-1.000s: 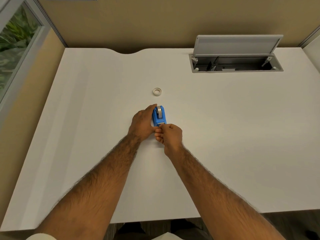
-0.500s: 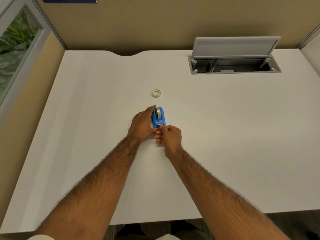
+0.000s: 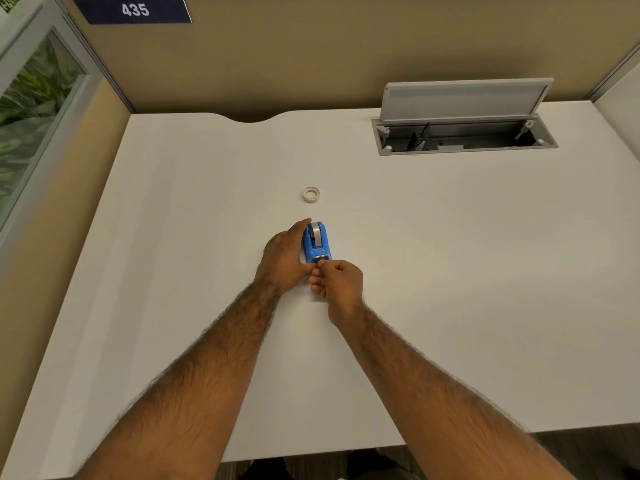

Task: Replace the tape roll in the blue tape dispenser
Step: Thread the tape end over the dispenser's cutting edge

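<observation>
Blue tape dispenser [image 3: 317, 244] sits mid-surface [image 3: 450, 271], a roll inside. Left hand [image 3: 282, 259] cups its left side; right hand [image 3: 337, 282] pinches at the near cutter end – prob. the tape tip. Spare roll [image 3: 311, 194] lies just beyond. Risk: tip slips or sticks to fingers.

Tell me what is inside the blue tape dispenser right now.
A tape roll sits upright in the blue tape dispenser, its pale band showing at the top. The left hand covers one side, and the right hand hides the cutter end, so any pulled tape there cannot be seen.
</observation>
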The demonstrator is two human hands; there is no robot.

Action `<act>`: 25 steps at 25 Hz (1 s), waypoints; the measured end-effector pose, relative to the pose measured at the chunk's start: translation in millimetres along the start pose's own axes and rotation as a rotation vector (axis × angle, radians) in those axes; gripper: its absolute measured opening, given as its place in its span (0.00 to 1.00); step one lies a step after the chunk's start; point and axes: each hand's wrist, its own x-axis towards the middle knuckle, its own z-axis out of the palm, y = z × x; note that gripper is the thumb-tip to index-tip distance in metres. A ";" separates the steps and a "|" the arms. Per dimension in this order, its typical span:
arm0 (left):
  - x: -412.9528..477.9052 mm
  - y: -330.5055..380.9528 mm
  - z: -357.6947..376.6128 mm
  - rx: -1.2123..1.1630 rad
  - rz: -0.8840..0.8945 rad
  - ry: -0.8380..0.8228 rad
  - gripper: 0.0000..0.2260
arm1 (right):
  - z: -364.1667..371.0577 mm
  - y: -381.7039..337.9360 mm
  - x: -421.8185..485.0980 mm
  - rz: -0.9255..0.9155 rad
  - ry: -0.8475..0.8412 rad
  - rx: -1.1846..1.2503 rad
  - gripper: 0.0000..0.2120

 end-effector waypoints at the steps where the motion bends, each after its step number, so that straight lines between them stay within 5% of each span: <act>1: -0.5 0.8 -0.6 0.001 0.005 0.003 0.41 | -0.1 -0.8 -0.1 0.039 0.011 0.037 0.06; 9: -1.8 2.4 -1.2 0.006 0.017 0.018 0.40 | -3.6 -12.3 2.5 0.188 -0.047 0.119 0.09; 16: -1.3 -0.8 -0.8 -0.002 0.017 0.023 0.37 | 3.0 -19.6 1.2 0.121 -0.040 -0.027 0.24; 25: 0.8 -4.8 4.1 0.020 -0.007 0.006 0.37 | 7.6 -13.4 2.6 0.123 -0.021 0.019 0.10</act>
